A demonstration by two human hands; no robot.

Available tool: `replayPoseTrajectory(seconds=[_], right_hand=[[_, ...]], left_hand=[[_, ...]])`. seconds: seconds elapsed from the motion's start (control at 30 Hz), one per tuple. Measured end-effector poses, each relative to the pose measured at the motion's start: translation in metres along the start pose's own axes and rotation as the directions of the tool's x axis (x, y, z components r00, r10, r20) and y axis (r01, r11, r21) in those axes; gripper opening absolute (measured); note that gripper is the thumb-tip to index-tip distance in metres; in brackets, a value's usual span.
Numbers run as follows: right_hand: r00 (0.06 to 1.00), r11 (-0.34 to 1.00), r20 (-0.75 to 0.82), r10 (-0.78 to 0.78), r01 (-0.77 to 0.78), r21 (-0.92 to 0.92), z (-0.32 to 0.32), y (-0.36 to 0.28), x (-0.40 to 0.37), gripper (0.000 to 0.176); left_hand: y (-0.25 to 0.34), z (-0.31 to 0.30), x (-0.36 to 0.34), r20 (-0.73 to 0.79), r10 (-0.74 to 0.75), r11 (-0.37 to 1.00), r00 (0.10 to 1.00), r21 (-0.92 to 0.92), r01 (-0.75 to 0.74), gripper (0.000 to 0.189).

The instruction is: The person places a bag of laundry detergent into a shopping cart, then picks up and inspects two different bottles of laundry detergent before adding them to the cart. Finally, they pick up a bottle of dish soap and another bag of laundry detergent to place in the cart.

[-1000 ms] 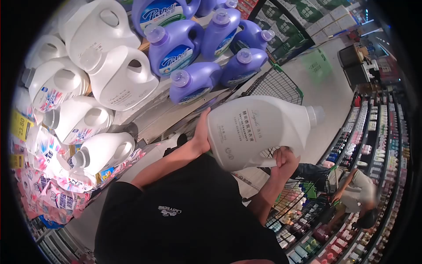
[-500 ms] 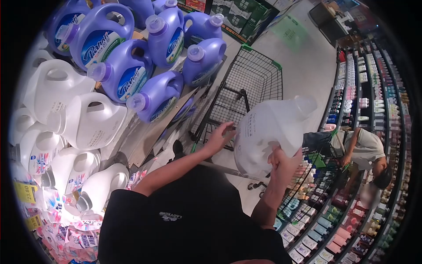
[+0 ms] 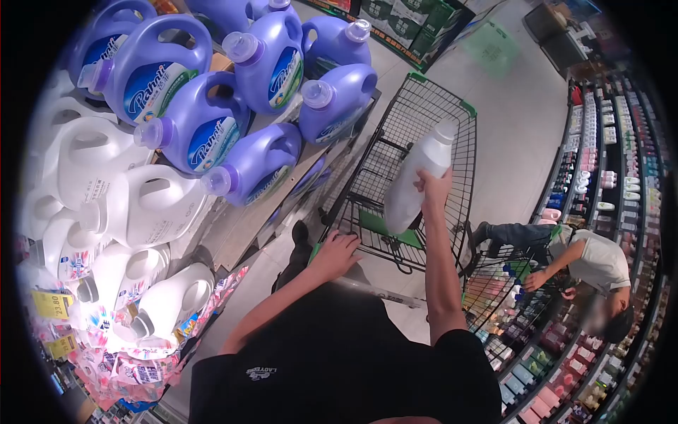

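Note:
A large white detergent jug (image 3: 413, 185) hangs over the wire shopping cart (image 3: 390, 113), tilted with its cap toward the cart's far end. My right hand (image 3: 434, 189) is wrapped round the jug's handle. Close by the near end of the cart is my left hand (image 3: 335, 256), its fingers stretched out and holding nothing. Green plastic panels (image 3: 385, 227) show at the cart's near end, below the jug.
Purple detergent jugs (image 3: 210, 131) and white jugs (image 3: 159, 201) crowd the display at left, above pink packs (image 3: 127, 371). Another person (image 3: 593, 265) leans by a second cart (image 3: 494, 279) at right, before bottle-lined shelves (image 3: 614, 169). Green boxes (image 3: 402, 25) stand behind.
My right hand has swung the jug forward and turned it edge-on over the cart. The left hand has come away from the jug, back and down toward the cart's near end.

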State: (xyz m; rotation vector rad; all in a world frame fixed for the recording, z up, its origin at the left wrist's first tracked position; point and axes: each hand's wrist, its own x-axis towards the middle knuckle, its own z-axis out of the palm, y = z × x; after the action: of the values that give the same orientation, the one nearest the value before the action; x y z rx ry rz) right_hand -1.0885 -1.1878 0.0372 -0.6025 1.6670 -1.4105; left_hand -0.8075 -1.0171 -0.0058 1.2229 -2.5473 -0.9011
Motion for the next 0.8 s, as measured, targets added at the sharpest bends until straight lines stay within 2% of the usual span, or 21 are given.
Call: replayPoseTrajectory(seconds=[0.23,0.3,0.33,0.4,0.5,0.57,0.6,0.67,0.77,0.8], right_hand=[[0.985,0.997,0.164,0.058,-0.048,-0.065,0.052,0.125,0.095,0.065],[0.982,0.992,0.160,0.105,-0.092,-0.085,0.055,0.166,0.092,0.070],[0.946,0.989,0.291,0.145,-0.140,-0.040,0.051,0.195,0.100,0.076],[0.947,0.978,0.257,0.195,-0.169,-0.120,0.052,0.247,0.089,0.074],[0.920,0.939,0.206,0.334,-0.304,-0.161,0.052,0.271,0.041,0.071],[0.895,0.920,0.230,0.383,-0.347,-0.181,0.048,0.285,0.034,0.067],[0.883,0.916,0.258,0.392,-0.350,-0.195,0.044,0.313,0.032,0.065],[0.847,0.897,0.303,0.437,-0.384,-0.220,0.048,0.310,0.023,0.058],[0.708,0.751,0.284,0.647,-0.527,-0.398,0.037,0.249,0.015,0.061],[0.686,0.739,0.311,0.658,-0.506,-0.446,0.028,0.234,0.015,0.059]], left_hand=[[0.006,-0.003,0.003,-0.004,-0.010,1.000,1.000,-0.028,0.010,0.042],[0.005,-0.002,0.001,0.001,-0.010,0.999,1.000,-0.050,0.010,0.042],[0.006,-0.002,0.001,0.013,-0.032,0.998,0.999,-0.051,0.033,0.041],[0.008,-0.005,0.003,0.010,-0.053,0.996,0.999,-0.069,0.054,0.040],[0.007,-0.012,0.005,0.047,-0.062,0.997,0.997,-0.038,0.063,0.037],[0.001,-0.012,0.010,0.055,-0.059,0.998,0.997,-0.015,0.060,0.036],[0.000,-0.014,0.012,0.046,-0.054,0.998,0.997,-0.018,0.055,0.033],[-0.003,-0.014,0.014,0.037,-0.049,0.998,0.998,-0.042,0.051,0.031],[-0.002,-0.010,0.015,0.033,-0.023,0.998,0.999,-0.051,0.025,0.027],[-0.003,-0.012,0.017,0.028,-0.009,0.999,1.000,-0.042,0.010,0.026]])
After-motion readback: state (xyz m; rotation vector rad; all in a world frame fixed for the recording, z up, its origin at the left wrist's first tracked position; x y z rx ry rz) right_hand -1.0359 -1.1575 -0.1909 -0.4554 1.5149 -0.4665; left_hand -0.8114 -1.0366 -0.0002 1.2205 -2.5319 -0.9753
